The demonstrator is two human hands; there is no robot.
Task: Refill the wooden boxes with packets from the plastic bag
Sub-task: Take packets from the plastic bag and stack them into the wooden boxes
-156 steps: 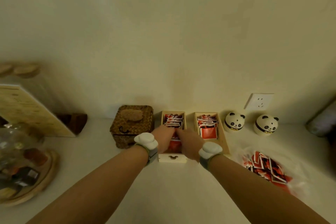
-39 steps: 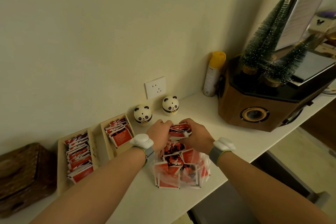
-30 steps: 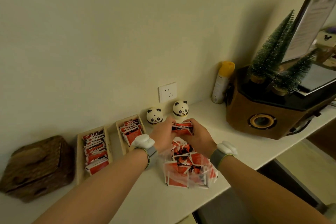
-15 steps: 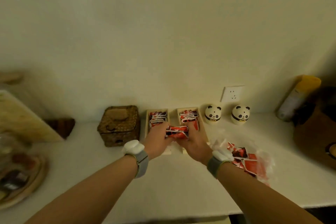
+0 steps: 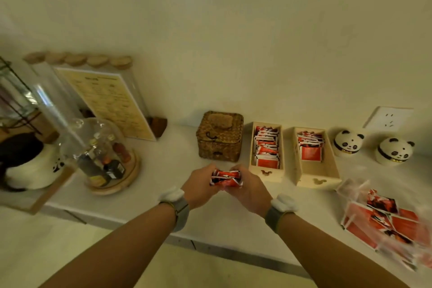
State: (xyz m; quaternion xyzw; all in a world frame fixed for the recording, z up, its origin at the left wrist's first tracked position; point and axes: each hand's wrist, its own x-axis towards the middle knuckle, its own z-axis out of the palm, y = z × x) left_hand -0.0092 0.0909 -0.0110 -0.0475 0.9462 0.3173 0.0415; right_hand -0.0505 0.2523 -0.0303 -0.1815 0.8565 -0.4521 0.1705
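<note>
Surface: a white counter (image 5: 163,156) running along a pale wall.
Far left: a white pot (image 5: 30,170) with a panda mark, on a wooden tray (image 5: 49,192).
Left: a glass dome (image 5: 100,145) over small bottles, on a round wooden base.
Behind it: a menu stand (image 5: 109,105) leaning near the wall.
Centre: a woven box (image 5: 219,139), lid on.
Just right of it: the left box (image 5: 266,151), nearly full of red packets.
Beside that: the right box (image 5: 314,155), packets at its far end only.
Right, near the wall: two panda jars (image 5: 348,145), side by side.
Front right: a clear bag (image 5: 385,217) of red packets, lying flat.
</note>
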